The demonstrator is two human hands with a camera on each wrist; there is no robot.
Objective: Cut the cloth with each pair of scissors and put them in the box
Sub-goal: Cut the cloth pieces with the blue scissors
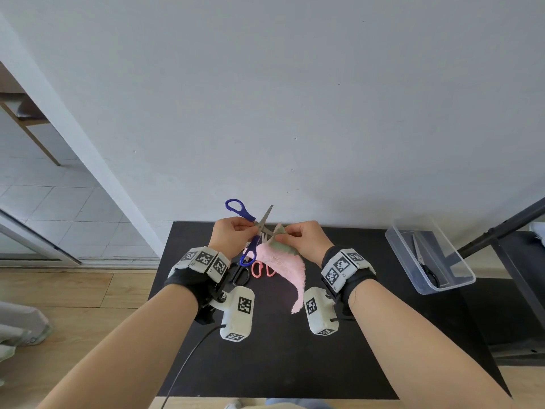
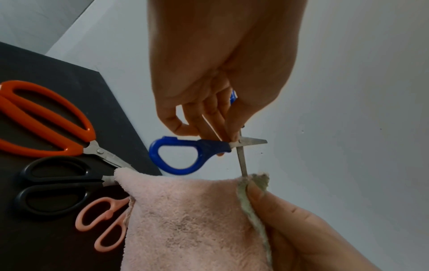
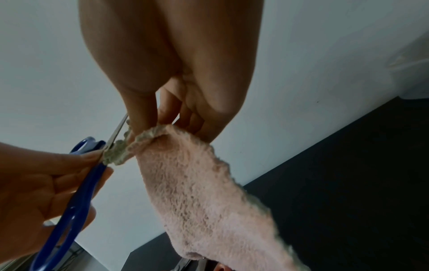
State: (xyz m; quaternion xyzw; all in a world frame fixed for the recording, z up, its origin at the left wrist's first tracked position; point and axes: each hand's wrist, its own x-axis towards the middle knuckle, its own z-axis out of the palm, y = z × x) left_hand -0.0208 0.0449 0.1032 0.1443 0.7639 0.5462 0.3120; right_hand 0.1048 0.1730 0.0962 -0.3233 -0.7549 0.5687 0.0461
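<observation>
Fuzzy pink cloth (image 1: 287,267), grey-green edge pinched in right hand (image 1: 303,239) fingers; blue scissors (image 1: 249,231) splayed wide in left-hand (image 1: 230,236) fingers

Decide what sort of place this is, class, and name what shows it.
Probably an ordinary indoor room used as a makeshift workstation: a small black table against a plain white wall, wood flooring, and a clear plastic box for finished scissors.

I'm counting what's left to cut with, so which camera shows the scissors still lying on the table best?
The left wrist view: the orange scissors, black scissors and pink scissors lie plainly beside the cloth. The head view shows only handles behind the left hand; the right wrist view shows none clearly.
</observation>
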